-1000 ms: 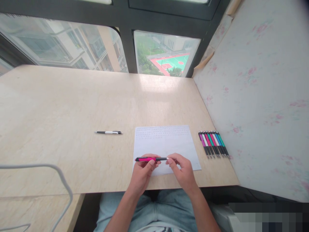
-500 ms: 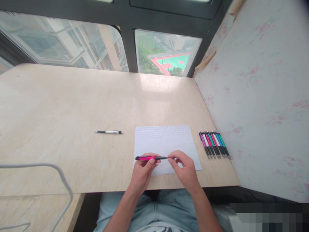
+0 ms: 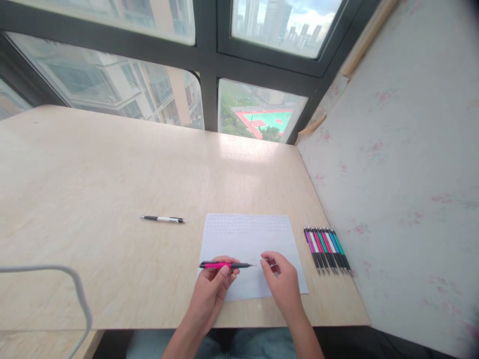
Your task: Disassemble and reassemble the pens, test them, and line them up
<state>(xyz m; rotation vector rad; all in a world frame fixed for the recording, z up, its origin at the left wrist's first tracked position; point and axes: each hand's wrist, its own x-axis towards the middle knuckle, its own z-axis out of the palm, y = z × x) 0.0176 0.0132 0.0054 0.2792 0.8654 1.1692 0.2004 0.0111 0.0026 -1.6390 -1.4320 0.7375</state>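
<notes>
My left hand (image 3: pixel 211 289) is closed round a pink and black pen (image 3: pixel 220 265), held level above the sheet of paper (image 3: pixel 247 244). A thin refill end pokes out of the pen's black grip, on the right, where the silver cone is off. Just beyond that end, my right hand (image 3: pixel 281 279) pinches what looks like the small pen tip, mostly hidden by the thumb and forefinger. A short gap separates the right fingertips from the pen. Handwritten lines cover the upper part of the paper.
A white and black pen (image 3: pixel 162 219) lies left of the paper. Several coloured pens (image 3: pixel 327 249) lie side by side at the right, near the floral wall (image 3: pixel 404 199). A grey cable (image 3: pixel 80 294) curves at the lower left. Windows (image 3: pixel 262 109) line the desk's far edge.
My right hand has drawn away from the pen's end, and the thin refill now shows there. The left hand keeps its hold. The head view has tilted up.
</notes>
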